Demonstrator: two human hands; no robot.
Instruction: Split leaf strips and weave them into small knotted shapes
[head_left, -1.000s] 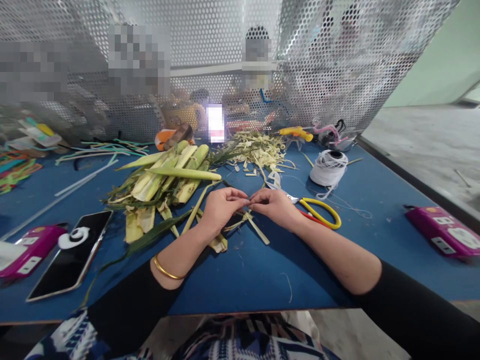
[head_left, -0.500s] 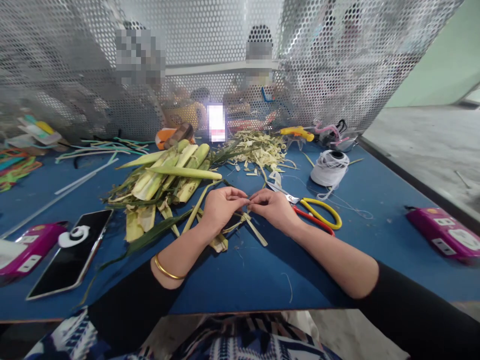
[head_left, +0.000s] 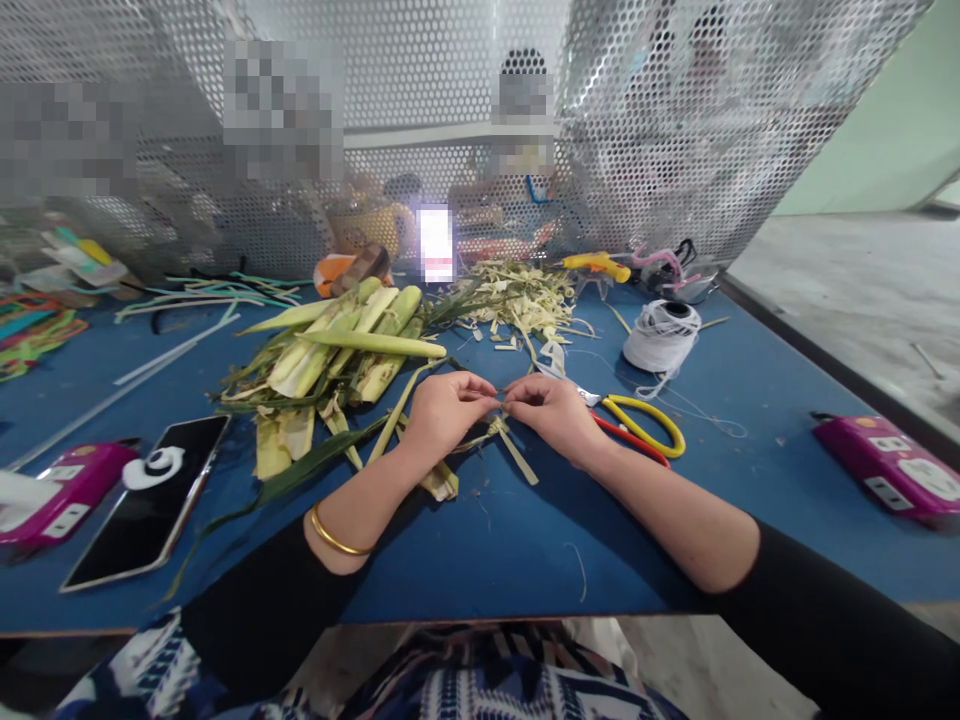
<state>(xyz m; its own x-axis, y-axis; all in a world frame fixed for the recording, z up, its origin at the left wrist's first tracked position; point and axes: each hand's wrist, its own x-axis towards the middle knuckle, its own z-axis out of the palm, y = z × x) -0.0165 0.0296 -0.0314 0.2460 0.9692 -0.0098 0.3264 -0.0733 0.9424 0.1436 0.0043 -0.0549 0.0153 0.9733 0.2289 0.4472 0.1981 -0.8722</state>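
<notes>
My left hand and my right hand meet over the middle of the table, each with thumb and forefinger pinched closed. A thin strip of corn husk with a knotted part runs from just below the fingertips; the pinched bit itself is mostly hidden. Scissors with one yellow and one red handle lie beside my right hand, blades partly behind it. Left of my left hand is a pile of green corn husks, with a long dark leaf trailing toward the table's front edge.
A spool of white thread stands at right, its loose end on the blue table. Shredded husk and a yellow-handled tool lie near the perforated metal screen. A phone and purple boxes lie at the sides.
My fingertips have drawn slightly apart, and the hanging husk strip has shifted a little. The whole view has moved slightly; the other things lie as before.
</notes>
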